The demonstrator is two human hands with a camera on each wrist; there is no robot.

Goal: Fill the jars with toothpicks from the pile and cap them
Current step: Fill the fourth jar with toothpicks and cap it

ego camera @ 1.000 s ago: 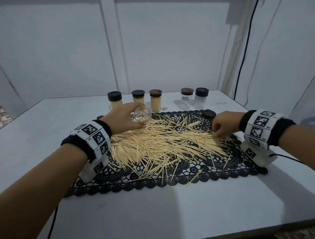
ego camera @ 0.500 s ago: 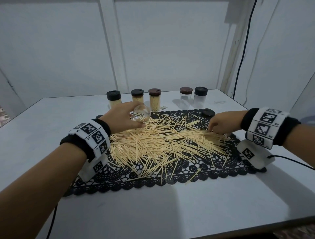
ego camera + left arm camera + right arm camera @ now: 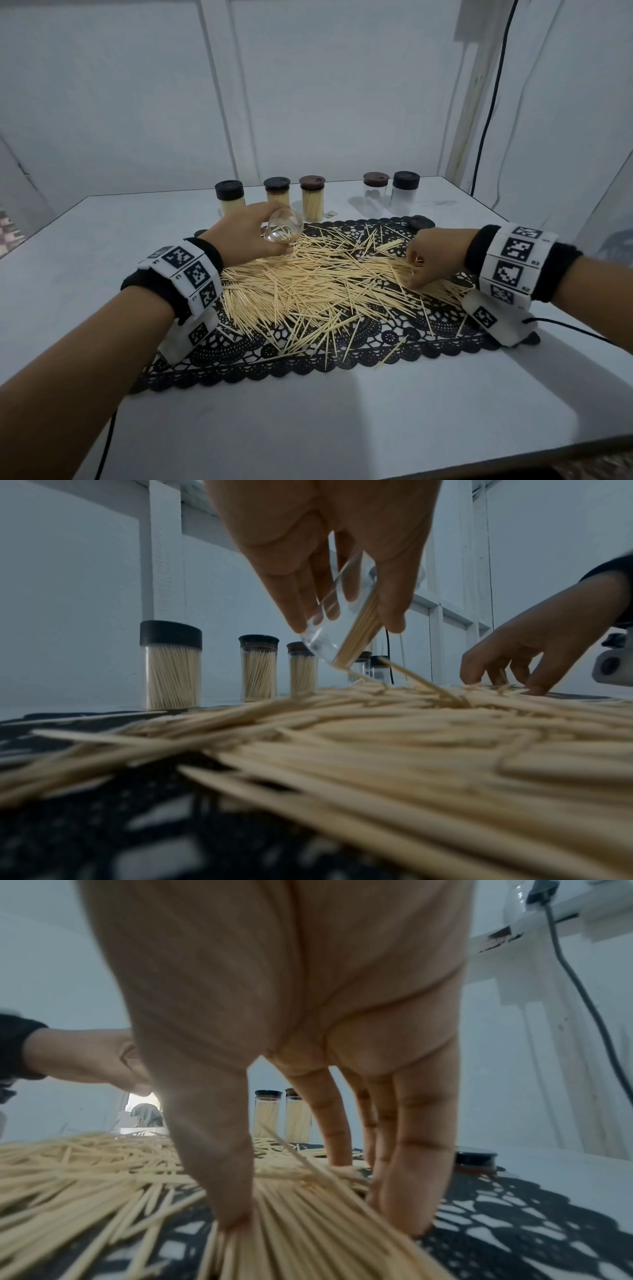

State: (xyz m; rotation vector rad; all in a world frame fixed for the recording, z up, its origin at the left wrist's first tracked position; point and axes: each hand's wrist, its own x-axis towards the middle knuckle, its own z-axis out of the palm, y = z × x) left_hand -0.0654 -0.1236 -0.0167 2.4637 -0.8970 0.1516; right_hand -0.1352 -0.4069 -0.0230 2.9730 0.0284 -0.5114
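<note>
Five right fingertips press down on the pile, thumb and fingers spread wide across a fan of toothpicks at its right end, gathering but not yet lifting. My right hand has slid a little leftward into the pile since a second ago. My left hand grips the open jar, fingers curled round the glass, tilted with its mouth toward the pile; a small bundle of toothpicks lies inside it. That hand and jar have hardly moved.

Outward, the pile covers the middle of the black lace mat, with strays reaching its near edge. One loose lid lies at the mat's far edge, just beyond my right hand. Behind, three filled, capped jars stand in a row, and two empty capped jars stand apart to the right. Bare table stretches open between the mat and the near edge.
</note>
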